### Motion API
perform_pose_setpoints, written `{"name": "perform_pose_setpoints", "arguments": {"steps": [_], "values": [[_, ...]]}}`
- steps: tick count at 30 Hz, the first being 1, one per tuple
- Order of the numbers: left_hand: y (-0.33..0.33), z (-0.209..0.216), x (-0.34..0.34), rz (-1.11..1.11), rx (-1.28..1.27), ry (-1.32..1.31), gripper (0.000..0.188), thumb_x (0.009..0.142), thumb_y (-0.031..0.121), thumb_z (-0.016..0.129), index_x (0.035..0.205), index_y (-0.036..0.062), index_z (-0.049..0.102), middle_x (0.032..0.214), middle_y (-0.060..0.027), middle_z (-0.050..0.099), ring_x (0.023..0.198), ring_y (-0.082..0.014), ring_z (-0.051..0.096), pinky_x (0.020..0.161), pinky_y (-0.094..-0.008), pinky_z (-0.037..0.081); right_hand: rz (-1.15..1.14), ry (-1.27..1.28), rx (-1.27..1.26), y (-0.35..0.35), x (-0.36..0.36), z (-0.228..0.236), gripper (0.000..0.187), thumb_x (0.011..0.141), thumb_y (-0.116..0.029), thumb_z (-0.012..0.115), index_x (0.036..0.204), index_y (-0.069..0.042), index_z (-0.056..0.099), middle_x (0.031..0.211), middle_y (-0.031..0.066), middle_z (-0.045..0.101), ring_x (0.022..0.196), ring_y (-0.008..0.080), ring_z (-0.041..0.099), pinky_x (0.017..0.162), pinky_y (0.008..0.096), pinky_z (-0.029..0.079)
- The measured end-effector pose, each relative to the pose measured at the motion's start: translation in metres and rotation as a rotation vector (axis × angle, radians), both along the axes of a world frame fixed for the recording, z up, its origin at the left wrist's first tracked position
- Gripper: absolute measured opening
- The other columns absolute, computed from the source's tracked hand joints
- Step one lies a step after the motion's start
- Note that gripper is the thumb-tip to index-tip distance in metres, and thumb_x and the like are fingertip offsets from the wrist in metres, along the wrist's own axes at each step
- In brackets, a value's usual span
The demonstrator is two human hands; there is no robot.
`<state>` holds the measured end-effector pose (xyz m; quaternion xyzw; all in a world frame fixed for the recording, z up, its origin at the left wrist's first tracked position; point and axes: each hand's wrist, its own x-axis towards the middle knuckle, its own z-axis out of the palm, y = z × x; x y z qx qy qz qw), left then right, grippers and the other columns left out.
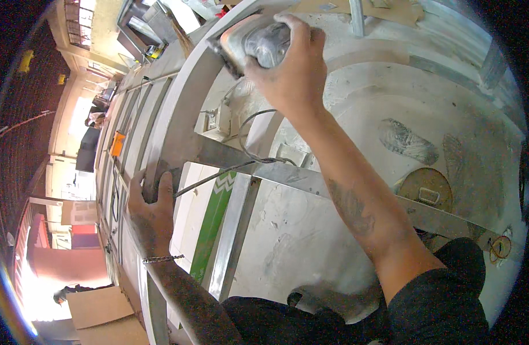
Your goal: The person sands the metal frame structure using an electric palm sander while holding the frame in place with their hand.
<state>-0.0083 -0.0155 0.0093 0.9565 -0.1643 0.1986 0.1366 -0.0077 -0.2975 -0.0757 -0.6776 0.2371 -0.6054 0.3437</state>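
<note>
Sander (270, 49) sits clasped in the right hand (302, 72), at the upper stretch of the curved rim (181, 109); tilted, its edge could gouge the surface. Lower down, the left hand (151, 215) bends over the rim, thumb apart; whether it grips anything, I cannot tell. Just beside it runs the cable (218, 172), looped near the crossbar (302, 179): a snag there could jerk the sander. Farther right, footprints (408, 141) mark a dusty-looking panel (371, 103), where a foot could slip.

No readable lettering or signs
</note>
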Motion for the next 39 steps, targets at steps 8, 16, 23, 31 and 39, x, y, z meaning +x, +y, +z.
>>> {"name": "perform_pose_setpoints", "arguments": {"steps": [8,16,23,31,39], "values": [[-0.003,0.002,-0.005,-0.027,-0.007,0.026,0.048,0.094,0.033,0.074,0.127,-0.0011,0.065,0.111,-0.0233,0.073,0.104,-0.0328,0.073,0.091,-0.0417,0.056,-0.108,-0.076,0.082,-0.03,0.0,0.008,0.074,0.07,-0.013,0.087,0.134,-0.009,0.049,0.12,0.0222,0.053,0.11,0.0436,0.059,0.091,0.0493,0.053],[0.001,0.0,-0.002,-0.068,-0.019,-0.009,0.045,0.095,0.03,0.074,0.127,-0.0007,0.066,0.112,-0.0215,0.074,0.104,-0.0303,0.073,0.091,-0.0409,0.056,-0.302,-0.078,0.072,-0.05,0.002,0.015,0.072,0.07,-0.013,0.087,0.132,-0.007,0.051,0.12,0.0214,0.053,0.11,0.043,0.059,0.09,0.0491,0.053],[0.004,-0.004,0.001,-0.076,-0.044,0.019,0.051,0.097,0.041,0.07,0.128,0.0002,0.066,0.11,-0.0199,0.073,0.097,-0.0284,0.071,0.087,-0.0411,0.055,-0.327,-0.081,0.132,-0.05,0.003,0.018,0.074,0.071,-0.015,0.087,0.134,-0.007,0.051,0.121,0.0214,0.053,0.109,0.0429,0.06,0.09,0.0489,0.054],[0.004,-0.004,0.002,-0.06,-0.039,-0.01,0.05,0.094,0.035,0.074,0.128,0.0,0.065,0.11,-0.0218,0.075,0.102,-0.0319,0.074,0.09,-0.0417,0.056,-0.221,-0.061,0.159,-0.032,0.002,0.017,0.072,0.071,-0.018,0.087,0.133,-0.008,0.051,0.121,0.021,0.053,0.109,0.0429,0.06,0.09,0.049,0.054],[0.007,-0.005,0.003,-0.076,-0.05,-0.02,0.048,0.094,0.034,0.075,0.126,0.0004,0.065,0.108,-0.0223,0.074,0.101,-0.0323,0.074,0.09,-0.0421,0.056,-0.294,-0.076,0.161,-0.042,0.006,0.015,0.073,0.071,-0.018,0.087,0.133,-0.008,0.051,0.121,0.0214,0.053,0.109,0.0428,0.06,0.091,0.0495,0.054]]}}
